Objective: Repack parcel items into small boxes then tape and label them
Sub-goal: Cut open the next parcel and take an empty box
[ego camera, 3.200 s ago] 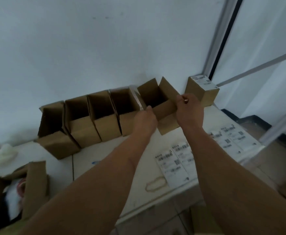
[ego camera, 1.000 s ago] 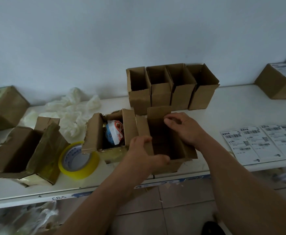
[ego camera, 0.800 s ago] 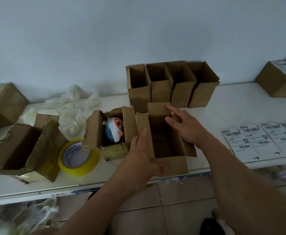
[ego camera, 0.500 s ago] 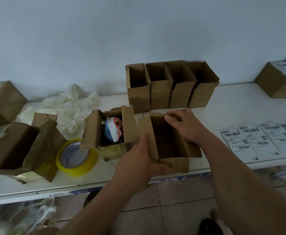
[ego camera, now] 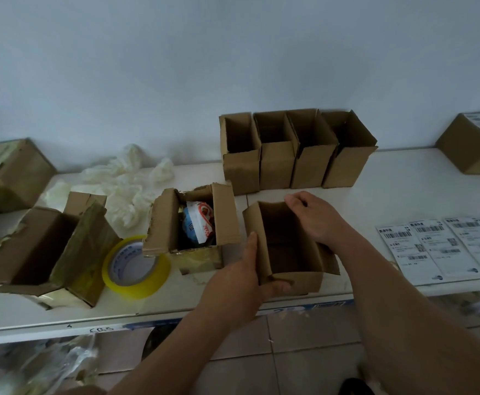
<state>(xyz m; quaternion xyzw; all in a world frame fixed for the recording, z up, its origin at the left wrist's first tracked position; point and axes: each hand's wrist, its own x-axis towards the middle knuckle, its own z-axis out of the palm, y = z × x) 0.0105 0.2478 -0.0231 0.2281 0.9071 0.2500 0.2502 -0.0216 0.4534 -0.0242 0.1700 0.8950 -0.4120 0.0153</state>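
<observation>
While the left hand (ego camera: pixel 243 276) grips the empty small box (ego camera: pixel 288 250) at its near-left corner | right hand (ego camera: pixel 317 219) pinches far flap | box sits on bench (ego camera: pixel 404 181) beside opened parcel (ego camera: pixel 196 228) | likely light, thin-walled, crushable: hold corners.

white tabletop (ego camera: pixel 409 183): spans frame, front edge bearing handwritten marks | crumpled white plastic wrap (ego camera: pixel 125 183): 10 o'clock, lying on tabletop near wall | pale blue-grey wall (ego camera: pixel 233 52): 12 o'clock | tiled floor (ego camera: pixel 290 352): 6 o'clock

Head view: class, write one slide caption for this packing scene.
Both hands, left and right, hold an empty small box beside an opened parcel on the table.
</observation>
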